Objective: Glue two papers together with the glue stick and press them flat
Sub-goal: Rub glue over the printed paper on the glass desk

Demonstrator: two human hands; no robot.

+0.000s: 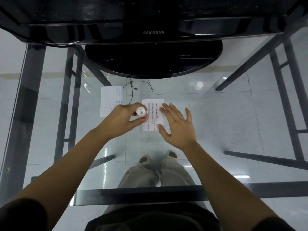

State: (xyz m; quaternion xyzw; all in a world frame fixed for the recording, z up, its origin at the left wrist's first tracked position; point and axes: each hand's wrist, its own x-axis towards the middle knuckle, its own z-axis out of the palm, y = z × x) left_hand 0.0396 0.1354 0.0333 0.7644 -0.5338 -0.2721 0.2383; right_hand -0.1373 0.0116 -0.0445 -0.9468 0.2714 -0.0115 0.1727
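Observation:
A printed white paper (pixel 152 108) lies on the glass table near the middle. My right hand (pixel 177 125) rests flat on its right side with fingers spread. My left hand (pixel 122 118) grips a red glue stick (pixel 142 113), its white end turned up toward me and its lower end at the paper's left edge. A second white paper (pixel 109 100) with blue marks lies to the left, apart from the first. A white cap (pixel 199 85) stands on the glass at the far right.
A black Samsung monitor (pixel 153 32) on a round base (pixel 150 62) fills the far side of the glass table (pixel 233 114). Thin black cables (pixel 133 87) trail out from the base. The dark metal table frame (pixel 141 191) crosses near me.

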